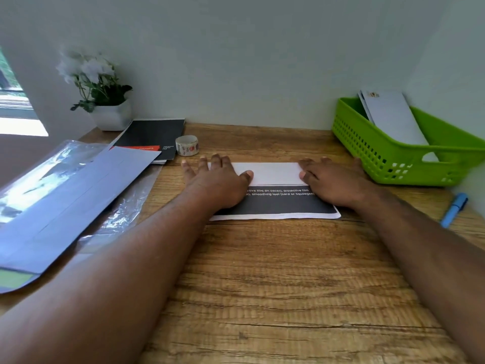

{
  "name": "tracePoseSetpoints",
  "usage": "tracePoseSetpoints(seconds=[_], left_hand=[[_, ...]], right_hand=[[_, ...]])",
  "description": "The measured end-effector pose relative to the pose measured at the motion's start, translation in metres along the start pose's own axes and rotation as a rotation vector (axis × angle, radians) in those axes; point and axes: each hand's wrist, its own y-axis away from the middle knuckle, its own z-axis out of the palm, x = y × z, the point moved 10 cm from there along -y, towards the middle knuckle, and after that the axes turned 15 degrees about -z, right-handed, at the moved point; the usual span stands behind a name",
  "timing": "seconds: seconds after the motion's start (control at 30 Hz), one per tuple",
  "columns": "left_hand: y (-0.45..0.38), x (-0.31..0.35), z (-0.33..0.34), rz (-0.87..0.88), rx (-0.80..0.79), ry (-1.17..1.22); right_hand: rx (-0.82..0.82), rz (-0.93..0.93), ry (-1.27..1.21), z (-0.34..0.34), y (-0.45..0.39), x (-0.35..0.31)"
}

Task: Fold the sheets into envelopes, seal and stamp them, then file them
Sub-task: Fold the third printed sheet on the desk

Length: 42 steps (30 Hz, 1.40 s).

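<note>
Paper sheet [275,190] lies mid-counter [262,271], far edge folded over toward the person; left hand [217,179] and right hand [330,179] are both spread flat, pressing the fold's ends. Thin, light and floppy, likely to slide on wood, so pin the corners and crease along the fold. Open room in front; green basket [380,153] close right, tape roll [186,145] just beyond the left hand.

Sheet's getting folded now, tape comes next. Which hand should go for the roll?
Left. The left hand lies flat on the sheet, close to the tape roll just beyond its fingertips. The right hand is on the basket side, farther away.
</note>
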Motion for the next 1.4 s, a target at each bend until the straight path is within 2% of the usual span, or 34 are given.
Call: tracePoseSetpoints(seconds=[0.17,0.33,0.53,0.67,0.83,0.9,1.0,1.1,1.17,1.23,1.27,1.33,1.4], left_hand=[[-0.002,0.001,-0.017,0.148,0.053,-0.079],[0.000,0.013,-0.036,0.249,0.117,-0.012],[-0.003,0.008,-0.034,0.221,0.077,0.056],[-0.003,0.006,-0.035,0.209,0.042,0.048],[-0.002,-0.002,-0.025,0.182,-0.106,0.086],[0.006,0.006,-0.037,0.249,-0.038,0.160],[0.030,0.023,-0.067,0.398,0.239,0.263],[0.055,0.031,-0.086,0.508,0.487,0.332],[0.061,0.030,-0.089,0.527,0.560,0.329],[0.047,0.026,-0.080,0.486,0.512,0.297],[0.036,0.023,-0.070,0.452,0.432,0.267],[0.015,0.018,-0.049,0.382,0.193,0.268],[0.007,0.016,-0.035,0.365,-0.003,0.271]], right_hand=[[-0.012,-0.072,-0.081,0.001,-0.001,-0.002],[0.084,-0.172,-0.236,-0.010,0.005,-0.010],[0.083,-0.230,-0.346,-0.011,0.003,-0.019],[0.074,-0.202,-0.433,-0.010,-0.001,-0.016],[0.026,-0.209,-0.518,-0.008,0.000,-0.015],[0.025,-0.217,-0.491,-0.008,0.003,-0.016],[0.130,-0.211,-0.320,-0.020,0.009,-0.018],[0.421,-0.233,-0.129,-0.050,0.013,-0.019],[0.647,-0.258,-0.070,-0.068,0.021,-0.020],[0.769,-0.245,-0.012,-0.076,0.027,-0.017],[0.783,-0.232,-0.009,-0.076,0.027,-0.015],[0.726,-0.251,-0.045,-0.072,0.023,-0.010],[0.570,-0.284,-0.124,-0.061,0.015,-0.009]])
